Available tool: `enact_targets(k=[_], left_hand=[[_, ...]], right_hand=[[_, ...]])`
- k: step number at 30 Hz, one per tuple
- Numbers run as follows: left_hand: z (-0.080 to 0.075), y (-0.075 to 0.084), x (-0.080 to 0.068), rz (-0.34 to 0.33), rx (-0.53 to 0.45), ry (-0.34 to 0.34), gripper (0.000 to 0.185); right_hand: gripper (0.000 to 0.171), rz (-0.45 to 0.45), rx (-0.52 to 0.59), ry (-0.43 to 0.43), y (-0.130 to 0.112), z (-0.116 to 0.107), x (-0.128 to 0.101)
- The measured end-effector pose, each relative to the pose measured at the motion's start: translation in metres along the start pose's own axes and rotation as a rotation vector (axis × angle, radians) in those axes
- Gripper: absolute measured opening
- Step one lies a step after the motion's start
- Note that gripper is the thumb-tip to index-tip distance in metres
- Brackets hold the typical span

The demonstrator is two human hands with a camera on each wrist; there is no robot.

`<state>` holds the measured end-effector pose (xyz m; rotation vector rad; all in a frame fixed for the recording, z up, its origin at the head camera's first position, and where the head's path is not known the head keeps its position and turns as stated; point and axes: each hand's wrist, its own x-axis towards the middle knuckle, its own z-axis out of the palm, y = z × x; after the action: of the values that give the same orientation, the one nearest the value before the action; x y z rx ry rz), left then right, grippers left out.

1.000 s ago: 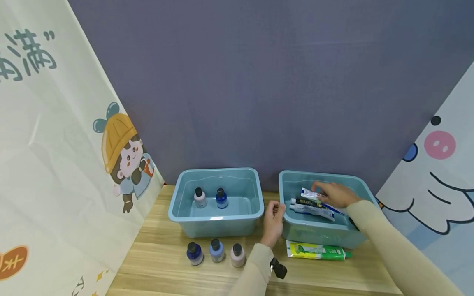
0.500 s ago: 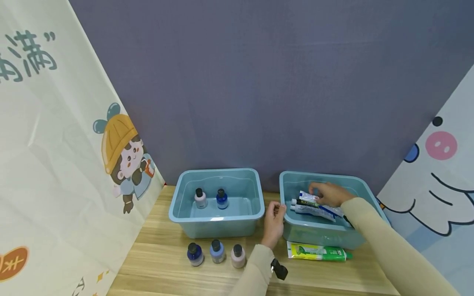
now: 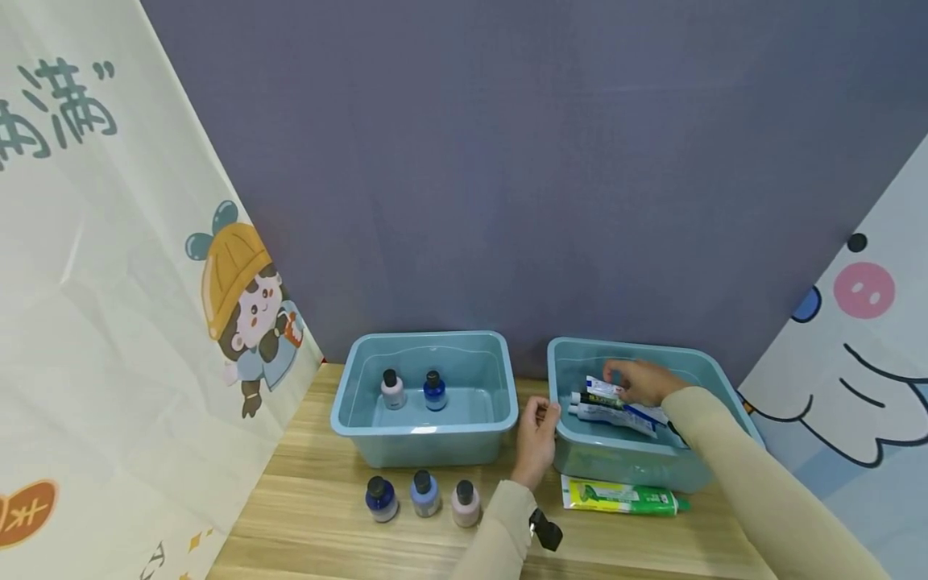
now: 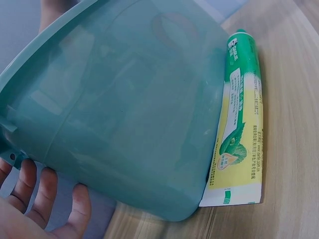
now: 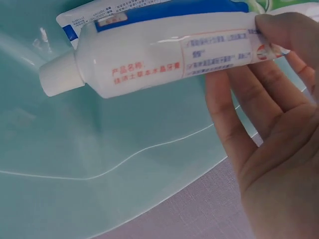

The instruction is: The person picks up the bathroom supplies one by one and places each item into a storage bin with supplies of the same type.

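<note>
In the right wrist view, my right hand [image 5: 279, 99] pinches a white toothpaste tube [image 5: 144, 59] with a blue stripe and a white cap, thumb on one side and fingers on the other. That hand is inside the right blue bin [image 3: 623, 457]. Another white-and-blue tube [image 5: 109, 12] lies behind the held one. More toothpaste tubes rest in this bin, among them a black one [image 3: 600, 399] and a white one [image 3: 612, 416]. My left hand [image 3: 535, 443] grips the bin's near left corner at the rim, its fingertips against the outer wall in the left wrist view.
A yellow-and-green toothpaste tube [image 3: 619, 495] lies before the right bin. The left blue bin [image 3: 428, 447] holds a pink bottle [image 3: 393, 392] and a blue bottle [image 3: 435, 393]. Three more bottles [image 3: 424, 495] stand on the wooden table [image 3: 304, 515]. A grey wall [image 3: 464, 177] rises behind.
My right hand has shifted slightly left over the tubes in the bin, mostly in the first half second. My left hand keeps its place at the bin's corner.
</note>
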<state>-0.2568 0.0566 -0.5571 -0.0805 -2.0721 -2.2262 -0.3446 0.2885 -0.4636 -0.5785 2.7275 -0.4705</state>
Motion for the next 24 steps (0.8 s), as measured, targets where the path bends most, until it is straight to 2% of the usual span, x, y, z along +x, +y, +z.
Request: enact_targets(k=[18, 24], left_hand=[[0.0001, -0.003, 0.0022, -0.002, -0.002, 0.003, 0.019], [-0.0002, -0.0032, 0.0022, 0.009, -0.001, -0.002, 0.021]], right_hand=[[0.031, 0.004, -0.042, -0.037, 0.0075, 0.008, 0.0034], [0.023, -0.002, -0.024, -0.025, 0.0063, 0.0061, 0.004]])
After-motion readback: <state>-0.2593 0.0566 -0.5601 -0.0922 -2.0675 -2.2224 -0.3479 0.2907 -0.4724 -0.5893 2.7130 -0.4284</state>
